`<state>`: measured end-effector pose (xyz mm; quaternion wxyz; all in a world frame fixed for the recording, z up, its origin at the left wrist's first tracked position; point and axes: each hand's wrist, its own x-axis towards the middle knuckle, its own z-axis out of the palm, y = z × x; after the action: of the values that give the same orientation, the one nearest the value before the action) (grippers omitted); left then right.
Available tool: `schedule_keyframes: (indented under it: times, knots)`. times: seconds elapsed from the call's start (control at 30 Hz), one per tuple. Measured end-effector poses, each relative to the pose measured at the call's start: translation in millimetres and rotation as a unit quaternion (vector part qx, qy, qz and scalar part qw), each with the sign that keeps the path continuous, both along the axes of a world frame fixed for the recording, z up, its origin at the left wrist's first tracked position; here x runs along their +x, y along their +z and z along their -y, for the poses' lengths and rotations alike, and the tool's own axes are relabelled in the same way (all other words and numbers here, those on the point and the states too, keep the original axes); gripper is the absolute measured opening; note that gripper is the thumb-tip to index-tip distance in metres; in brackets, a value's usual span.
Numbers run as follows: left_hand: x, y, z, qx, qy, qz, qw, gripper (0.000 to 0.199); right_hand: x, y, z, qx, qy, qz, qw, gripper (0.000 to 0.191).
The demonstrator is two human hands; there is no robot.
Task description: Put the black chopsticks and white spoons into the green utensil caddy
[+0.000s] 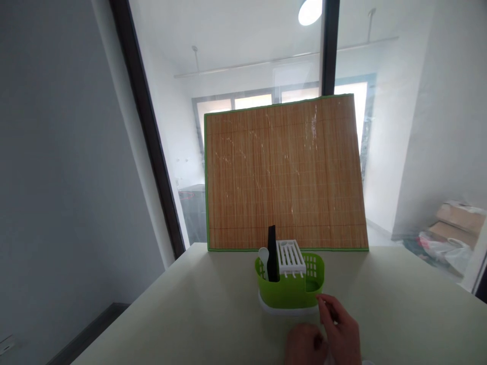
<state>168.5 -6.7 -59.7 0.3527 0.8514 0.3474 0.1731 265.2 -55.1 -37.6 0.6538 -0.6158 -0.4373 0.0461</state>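
**Hands hover beside green caddy on pale bench**

While a bamboo mat (283, 175) edged in green stands upright against the glass wall, a green caddy (289, 289) sits just in front of it on the pale bench (171, 314). The caddy holds a white spoon (264, 257), a black utensil (272, 252) and a white slotted insert (291, 258). The right hand (340, 327), fingers loosely curled and gripping nothing, is near the caddy's lower right corner. The left hand (306, 344) sits beside it; whether it is open cannot be told.

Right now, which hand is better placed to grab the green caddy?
Probably the right hand: its fingertips sit at the lower right corner of the green caddy. The left hand is curled lower down, farther from it.
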Motion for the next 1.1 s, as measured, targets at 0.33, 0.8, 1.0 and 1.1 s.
schedule_keyframes:
  times: [0.33, 0.8, 1.0, 1.1]
  knots:
    - [-84, 71.5, -17, 0.213, 0.145, 0.166, 0.952, 0.018, -19, -0.5, -6, -0.030, 0.131, 0.072, 0.988, 0.031]
    - [-120, 66.3, -4, 0.487, 0.084, 0.178, 0.851, 0.012, -53, -40.8, -22, -0.216, 0.240, 0.228, 0.918, 0.010]
    - [-133, 97.1, -17, 0.507, 0.101, 0.184, 0.836, 0.013, -53, -35.6, -20, -0.221, 0.252, 0.216, 0.917, 0.010]
    - [-140, 132.2, -33, 0.521, 0.148, 0.205, 0.815, 0.012, -50, -38.1, -21, -0.214, 0.261, 0.202, 0.919, 0.025]
